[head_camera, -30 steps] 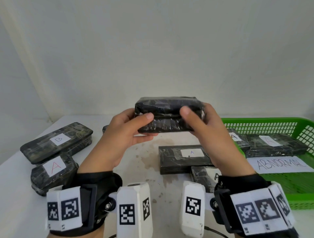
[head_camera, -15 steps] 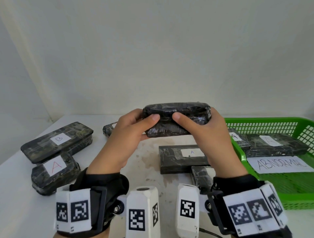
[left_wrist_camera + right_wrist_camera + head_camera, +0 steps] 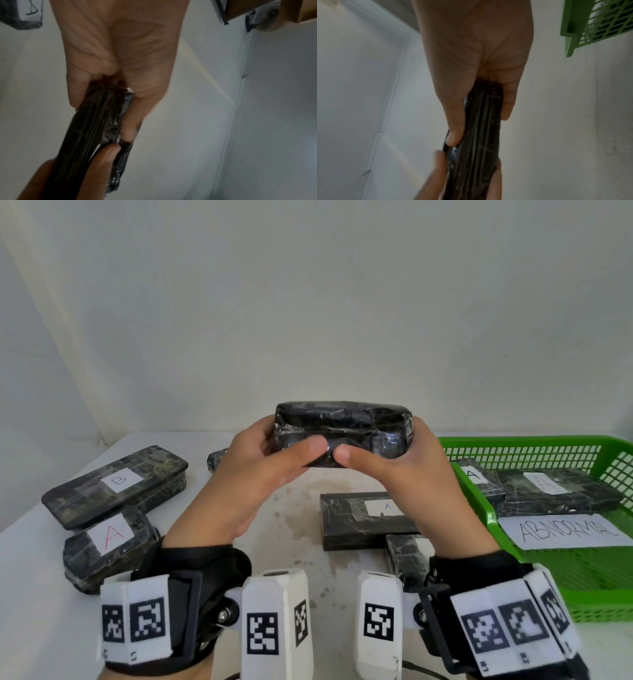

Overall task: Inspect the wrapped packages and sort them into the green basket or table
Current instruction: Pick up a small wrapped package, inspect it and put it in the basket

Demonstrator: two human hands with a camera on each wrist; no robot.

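Both hands hold one black wrapped package [image 3: 342, 429] in the air above the surface [image 3: 34, 594], long axis running left-right, a narrow side facing the head camera. Left hand [image 3: 250, 474] grip: thumb on the near face, fingers curled behind the left end. Right hand [image 3: 411, 474] grip: same on the right end, thumb tips nearly meeting at the package's middle. Left wrist view shows the package [image 3: 96, 121] pinched between thumb and fingers of the left hand [image 3: 120, 47]; right wrist view shows the package [image 3: 479, 128] likewise in the right hand [image 3: 476, 47]. Package sits well clear of everything below. Green basket [image 3: 479, 508] is at right, its near-left rim just beside the right wrist; inside lie two A-labelled packages and an ABNORMAL sheet [image 3: 561, 529]. Under the hands: an A package [image 3: 363, 518] flat on the surface, another one [image 3: 407, 556] partly hidden by the right wrist. Left side: B package [image 3: 116, 484] and an A package [image 3: 109, 546], touching, near the left edge. One more dark package [image 3: 217, 457] peeks out behind the left hand. Open patch of surface lies between the left pair and the middle packages.
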